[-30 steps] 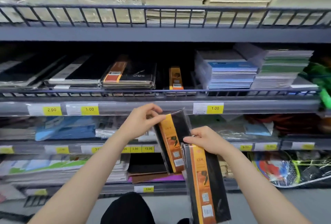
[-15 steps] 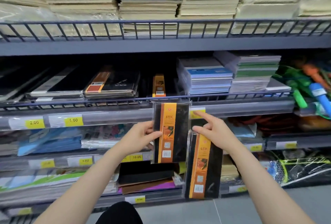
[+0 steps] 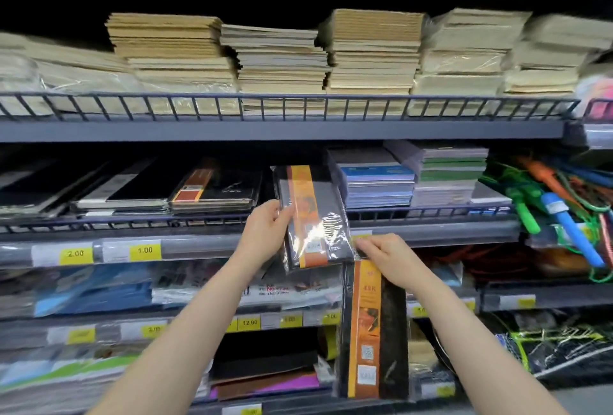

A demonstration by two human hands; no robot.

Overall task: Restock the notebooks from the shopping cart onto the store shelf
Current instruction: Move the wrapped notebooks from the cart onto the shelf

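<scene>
My left hand (image 3: 265,232) grips the left edge of a black notebook with an orange band (image 3: 313,215), wrapped in clear plastic. Its top leans over the wire rail into the dark gap of the middle shelf (image 3: 431,229). My right hand (image 3: 386,257) pinches the top of a second, same-looking notebook (image 3: 373,331) that hangs down in front of the lower shelves, and its fingertips touch the first notebook's lower right corner. Flat black notebooks (image 3: 212,190) lie on the shelf just left of the gap. The shopping cart is out of view.
Blue and green notebook stacks (image 3: 374,179) sit right of the gap. Tan paper stacks (image 3: 278,59) fill the shelf above. Coloured toys (image 3: 557,202) hang at far right. Yellow price tags (image 3: 144,250) line the shelf fronts. Wrapped packs fill the lower shelves.
Both hands rose toward the middle shelf. The left-hand notebook went up and tilted, its top now over the rail in the shelf gap. The camera tilted upward.
</scene>
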